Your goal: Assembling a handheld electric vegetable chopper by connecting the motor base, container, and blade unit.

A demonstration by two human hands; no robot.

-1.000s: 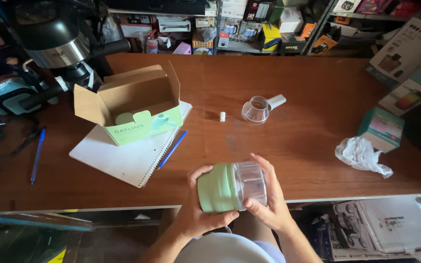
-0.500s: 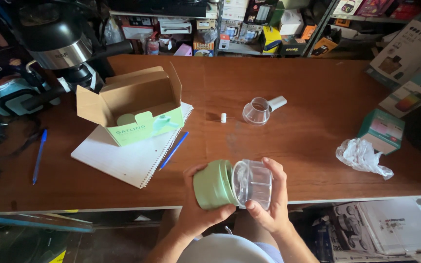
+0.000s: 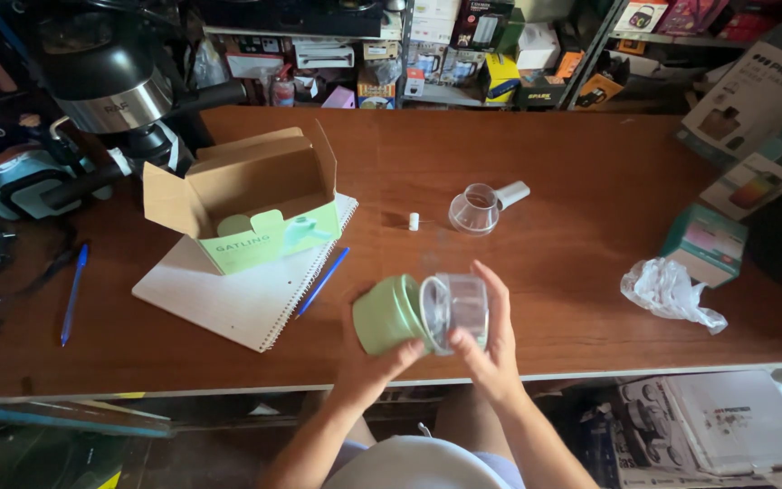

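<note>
Two hands hold one small appliance above the near edge of the wooden table (image 3: 536,163). Left hand (image 3: 368,362) cups the pale green base (image 3: 386,315) from below, fingers curled around it. Right hand (image 3: 491,340) wraps the clear cup (image 3: 454,310), thumb under, fingers spread over its far side. Parts meet, axis lying sideways. Judgement: steady the base, turn only the cup, keep both coaxial so the joint does not bind. Open green carton (image 3: 246,204) sits on spiral notebook (image 3: 228,294), well apart
</note>
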